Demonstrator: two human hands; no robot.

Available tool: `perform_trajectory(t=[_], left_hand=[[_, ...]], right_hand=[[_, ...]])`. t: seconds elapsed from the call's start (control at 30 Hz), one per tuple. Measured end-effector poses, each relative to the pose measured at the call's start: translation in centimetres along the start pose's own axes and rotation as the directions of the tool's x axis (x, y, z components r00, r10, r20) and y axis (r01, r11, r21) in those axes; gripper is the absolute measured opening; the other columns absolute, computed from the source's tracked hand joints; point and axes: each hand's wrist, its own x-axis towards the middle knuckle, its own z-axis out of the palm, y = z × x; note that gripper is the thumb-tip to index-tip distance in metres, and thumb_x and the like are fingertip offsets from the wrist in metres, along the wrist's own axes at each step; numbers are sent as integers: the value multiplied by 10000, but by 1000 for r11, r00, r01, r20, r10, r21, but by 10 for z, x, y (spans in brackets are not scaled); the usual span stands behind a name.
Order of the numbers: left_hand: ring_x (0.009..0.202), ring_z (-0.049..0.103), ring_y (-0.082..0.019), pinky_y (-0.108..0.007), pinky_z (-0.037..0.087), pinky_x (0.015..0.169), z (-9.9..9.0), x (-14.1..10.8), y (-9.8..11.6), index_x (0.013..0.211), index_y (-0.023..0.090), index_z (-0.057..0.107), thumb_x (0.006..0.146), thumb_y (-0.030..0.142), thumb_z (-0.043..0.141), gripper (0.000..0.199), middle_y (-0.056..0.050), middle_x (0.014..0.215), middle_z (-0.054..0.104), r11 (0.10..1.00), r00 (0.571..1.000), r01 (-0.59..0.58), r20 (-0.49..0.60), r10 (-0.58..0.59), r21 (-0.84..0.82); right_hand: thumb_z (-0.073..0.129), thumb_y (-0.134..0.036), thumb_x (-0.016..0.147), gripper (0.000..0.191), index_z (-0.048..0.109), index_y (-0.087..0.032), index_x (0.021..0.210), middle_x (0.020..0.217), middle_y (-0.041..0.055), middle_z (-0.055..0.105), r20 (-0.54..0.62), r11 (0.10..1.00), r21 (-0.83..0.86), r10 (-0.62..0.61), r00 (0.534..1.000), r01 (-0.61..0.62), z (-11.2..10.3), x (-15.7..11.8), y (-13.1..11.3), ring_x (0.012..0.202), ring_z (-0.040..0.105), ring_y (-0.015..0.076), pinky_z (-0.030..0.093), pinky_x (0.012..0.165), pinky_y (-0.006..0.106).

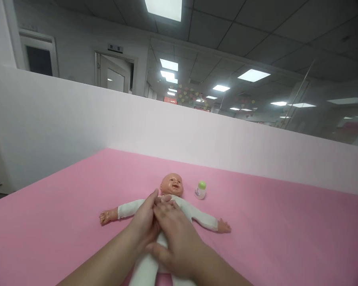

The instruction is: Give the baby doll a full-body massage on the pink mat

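Observation:
A baby doll (171, 185) with a bald head and a white cloth body lies on its back, arms spread, on a pink surface (265, 222). My left hand (147, 218) is over the doll's chest, its fingers extended towards the neck. My right hand (176, 232) lies flat across the chest too, its fingertips against the fingers of my left hand and its thumb pointing left. Both hands look open, and neither grips anything. They hide much of the doll's torso. Right of the doll's head stands a small bottle (201, 190) with a green cap.
A low white partition (179, 131) runs behind the pink surface and along its left side. Beyond it are a partly open door (115, 75), glass panels and ceiling lights (164, 8).

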Motion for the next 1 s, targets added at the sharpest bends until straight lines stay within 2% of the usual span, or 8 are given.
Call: perform_trajectory(t=[0.1,0.2,0.33,0.47,0.6,0.7,0.87,1.0], left_hand=[[1066,772,-319,-396,641,934,3,-1,-1,1240,89,667,1011,566,576,538,-207,1113,769,999,1000,4,14,-4,-43],[1045,780,-303,-365,636,927,-2,5,5,1295,46,640,1020,551,569,579,-242,1173,755,998,999,-36,25,37,-49],[1063,777,-305,-369,628,945,-2,3,8,1353,38,617,1017,565,569,627,-258,1231,739,997,1000,3,18,-1,-78],[1103,765,-329,-405,618,971,7,-8,-6,1381,58,613,1010,583,574,644,-260,1266,728,989,997,71,44,-66,-131],[1163,744,-324,-431,593,1028,9,-14,-19,1387,124,617,978,568,641,604,-217,1283,733,976,989,139,64,-130,-170],[1204,725,-331,-444,572,1063,7,-17,-17,1375,109,620,970,564,652,610,-219,1305,722,984,994,100,67,-91,-147],[1196,729,-328,-421,577,1052,10,-20,-7,1324,49,643,1016,495,589,545,-249,1280,725,997,1000,-22,10,23,-75],[1191,733,-316,-394,578,1054,10,-17,-6,1330,28,639,1018,476,588,549,-258,1262,731,997,1000,-27,2,27,-79]], right_hand=[[734,-565,946,998,150,-290,1708,1752,52,163,59,999,-7,52,997,-51,5,-7,-10,1635,138,358,112,1342,603],[764,-527,923,1033,138,-293,1711,1746,67,155,69,999,-37,2,998,1,17,-10,12,1626,139,388,150,1328,629],[610,-221,982,818,232,-398,1685,1667,10,386,134,989,-60,-128,983,137,50,-7,46,1515,457,321,379,1279,541],[609,-208,960,824,255,-378,1684,1660,31,405,31,986,-120,-111,993,114,66,-9,50,1506,466,336,436,1247,550],[700,-338,974,966,66,-313,1703,1717,76,190,31,977,-165,-134,990,137,49,-17,42,1579,285,397,315,1281,634],[758,-522,944,1102,12,-242,1706,1726,116,90,69,961,-212,-165,984,176,29,-22,34,1599,166,433,237,1285,662],[665,-571,1009,991,94,-166,1710,1730,133,150,170,963,-182,-168,971,198,8,-24,7,1614,184,361,189,1321,561],[678,-567,1004,1064,13,-124,1706,1730,169,155,161,959,-165,-204,966,230,8,-27,-6,1615,203,346,223,1329,510]])
